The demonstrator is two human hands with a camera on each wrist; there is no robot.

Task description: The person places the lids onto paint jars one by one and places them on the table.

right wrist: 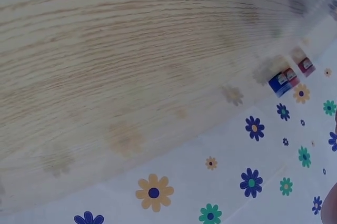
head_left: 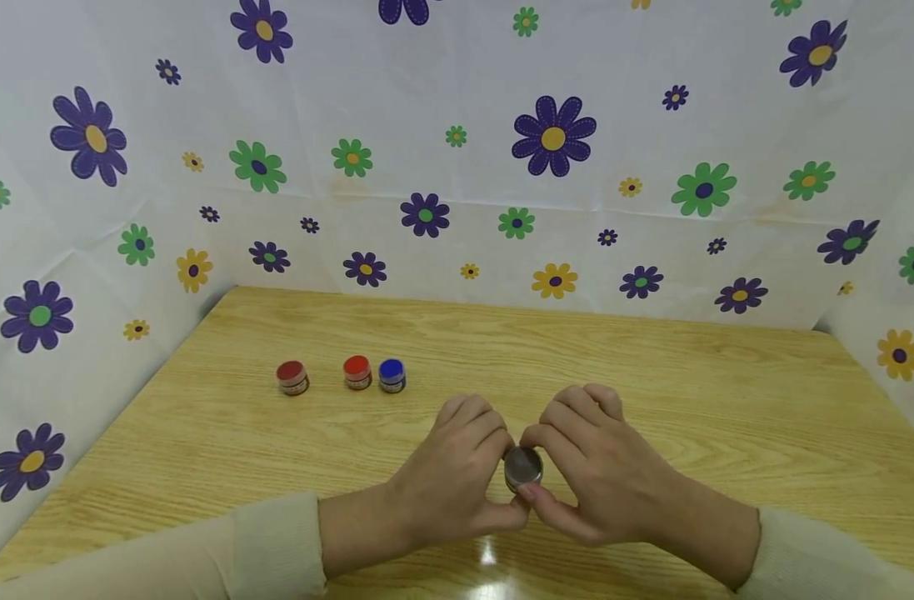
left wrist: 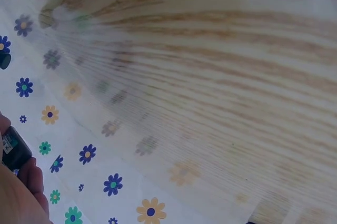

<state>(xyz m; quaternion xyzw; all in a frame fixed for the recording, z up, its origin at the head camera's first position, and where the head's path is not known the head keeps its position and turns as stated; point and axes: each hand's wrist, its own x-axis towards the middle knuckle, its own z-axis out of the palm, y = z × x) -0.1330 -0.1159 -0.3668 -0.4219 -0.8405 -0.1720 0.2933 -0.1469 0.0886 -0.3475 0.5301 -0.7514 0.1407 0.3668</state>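
Note:
A small dark jar point(head_left: 523, 468) with a round, blackish-grey top is between my two hands, low in the head view and right of centre. My left hand point(head_left: 457, 475) pinches it from the left, forefinger at the far side and thumb at the near side. From the right, my right hand point(head_left: 602, 471) holds it with a curled forefinger and the thumb at its near rim. The left wrist view catches a labelled part of the dark jar point(left wrist: 17, 149) and some fingers point(left wrist: 35, 176). Only a sliver of the right hand point(right wrist: 330, 206) shows in the right wrist view.
Farther back on the left of the wooden table point(head_left: 651, 392) stand a dark-red-topped jar point(head_left: 292, 377), a bright red one point(head_left: 357, 372) and a blue one point(head_left: 392, 376). A white flowered cloth point(head_left: 457, 175) hangs behind the table and along both sides.

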